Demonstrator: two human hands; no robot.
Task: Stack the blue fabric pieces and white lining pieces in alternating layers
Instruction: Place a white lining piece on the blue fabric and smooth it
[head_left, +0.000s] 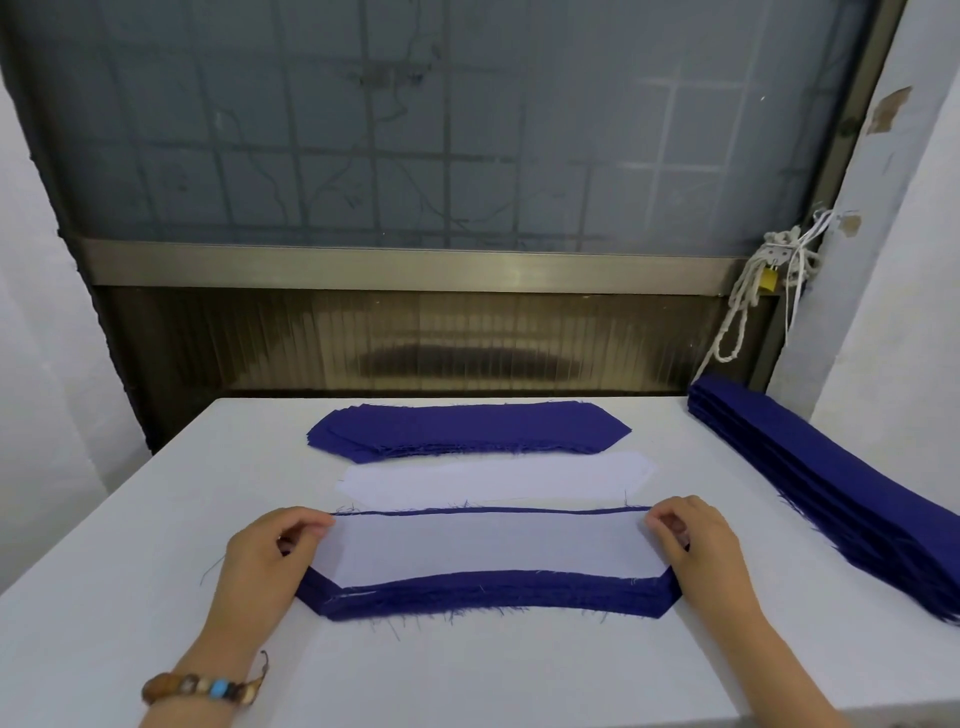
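A layered stack (483, 595) of blue fabric lies at the near middle of the white table (467, 675). A white lining piece (488, 545) is its top layer. My left hand (270, 551) pinches the lining's left end, with fingers curled. My right hand (696, 540) pinches its right end the same way. Behind the stack lies a pile of white lining pieces (493, 480). Farther back sits a pile of blue fabric pieces (467, 428) with angled ends.
A tall stack of long blue strips (831, 483) runs along the table's right edge. A window and a metal-framed panel stand behind the table. White cord (748, 291) hangs at the right wall. A beaded bracelet (202, 688) is on my left wrist.
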